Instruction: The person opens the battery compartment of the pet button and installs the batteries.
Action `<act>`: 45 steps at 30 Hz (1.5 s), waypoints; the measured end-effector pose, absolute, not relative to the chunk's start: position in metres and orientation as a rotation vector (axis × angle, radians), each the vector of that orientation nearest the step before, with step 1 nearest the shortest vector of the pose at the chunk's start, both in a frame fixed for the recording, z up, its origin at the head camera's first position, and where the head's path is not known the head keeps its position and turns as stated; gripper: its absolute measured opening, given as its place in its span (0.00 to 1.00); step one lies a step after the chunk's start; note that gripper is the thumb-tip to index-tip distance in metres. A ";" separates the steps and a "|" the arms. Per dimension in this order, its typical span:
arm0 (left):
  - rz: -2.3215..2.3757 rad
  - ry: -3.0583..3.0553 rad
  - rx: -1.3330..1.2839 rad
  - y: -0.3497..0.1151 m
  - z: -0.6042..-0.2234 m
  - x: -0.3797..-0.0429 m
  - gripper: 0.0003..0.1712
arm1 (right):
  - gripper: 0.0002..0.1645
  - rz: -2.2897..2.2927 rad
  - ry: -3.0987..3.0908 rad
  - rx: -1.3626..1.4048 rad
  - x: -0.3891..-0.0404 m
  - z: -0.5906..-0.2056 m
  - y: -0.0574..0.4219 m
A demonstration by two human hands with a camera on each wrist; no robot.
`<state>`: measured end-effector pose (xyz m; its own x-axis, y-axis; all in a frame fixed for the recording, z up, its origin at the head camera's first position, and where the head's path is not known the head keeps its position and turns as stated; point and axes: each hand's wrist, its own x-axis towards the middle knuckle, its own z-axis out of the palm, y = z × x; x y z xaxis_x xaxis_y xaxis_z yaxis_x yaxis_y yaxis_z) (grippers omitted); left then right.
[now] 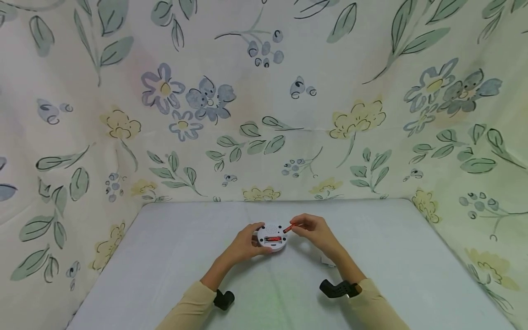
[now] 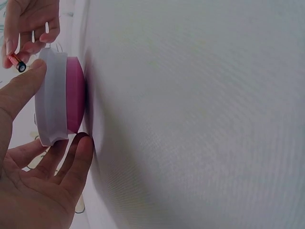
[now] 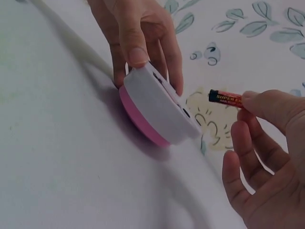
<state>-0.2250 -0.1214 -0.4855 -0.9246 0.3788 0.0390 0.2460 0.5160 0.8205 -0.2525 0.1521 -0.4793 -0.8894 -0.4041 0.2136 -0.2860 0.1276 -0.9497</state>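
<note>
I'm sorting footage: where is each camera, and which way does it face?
Head: on the head, facing forward and down at the round device; left hand, right hand, forearms show.
Left wrist: on that wrist, facing the device's side; left hand near, right beyond.
Right wrist: on that wrist, facing held battery and device; right hand near, left beyond.
Both wrist views share: held battery, device, hands.

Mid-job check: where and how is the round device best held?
I'd grip the device by its white rim, coming from the left, as the left hand does: thumb at the near edge, fingers round the far left side. The round body offers opposing edges, and this should leave the upturned face open for the right hand, which pinches a red battery.
</note>
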 end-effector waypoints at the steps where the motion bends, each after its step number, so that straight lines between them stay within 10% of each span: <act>1: 1.378 2.603 0.543 -0.121 -0.485 -0.225 0.49 | 0.15 -1.890 2.282 -0.699 -0.252 -0.479 0.150; 45: 1.381 2.598 0.566 -0.123 -0.482 -0.224 0.48 | 0.17 -1.904 2.100 -0.795 -0.256 -0.468 0.117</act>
